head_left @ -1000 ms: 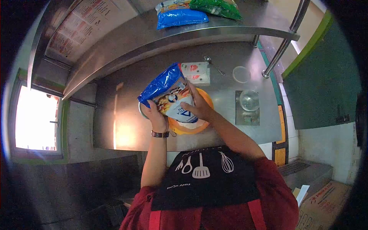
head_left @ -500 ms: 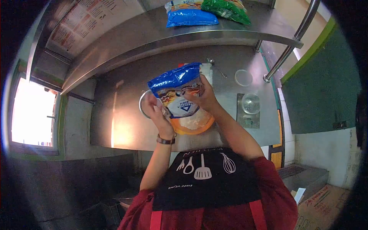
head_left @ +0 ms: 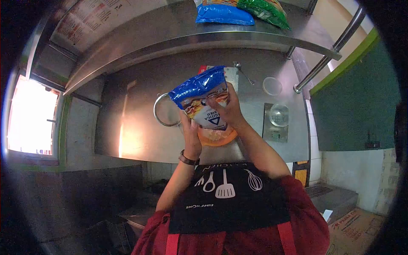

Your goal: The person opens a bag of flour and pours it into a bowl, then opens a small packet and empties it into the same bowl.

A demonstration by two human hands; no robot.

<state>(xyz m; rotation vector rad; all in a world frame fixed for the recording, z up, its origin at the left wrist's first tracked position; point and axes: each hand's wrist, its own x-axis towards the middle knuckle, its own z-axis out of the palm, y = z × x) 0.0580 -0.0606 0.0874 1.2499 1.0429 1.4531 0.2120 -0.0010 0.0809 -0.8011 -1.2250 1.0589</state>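
Note:
A blue and white flour bag (head_left: pixel 199 87) is tilted with its printing upside down. My right hand (head_left: pixel 229 110) grips its right side, the thumb across the front. Lower on the left edge, my left hand (head_left: pixel 192 134) holds the bag with its fingers partly behind it. Just below the bag sits an orange bowl (head_left: pixel 231 138) with white flour in it, partly covered by the bag and hands. A round metal rim (head_left: pixel 156 111) shows left of the bag; the rest of that object is hidden.
On the steel table (head_left: pixel 123 110), a digital scale (head_left: pixel 276 135) carries a clear plastic tub (head_left: pixel 279 114). Behind it lies a clear lid (head_left: pixel 272 86), with a metal spoon (head_left: pixel 246 75) nearby. A blue packet (head_left: pixel 224 15) and a green packet (head_left: pixel 265 12) lie on the raised shelf (head_left: pixel 170 40).
My left hand has moved in from the bag's left side to its lower left edge. The view has shifted slightly, and the bag stays held above the bowl.

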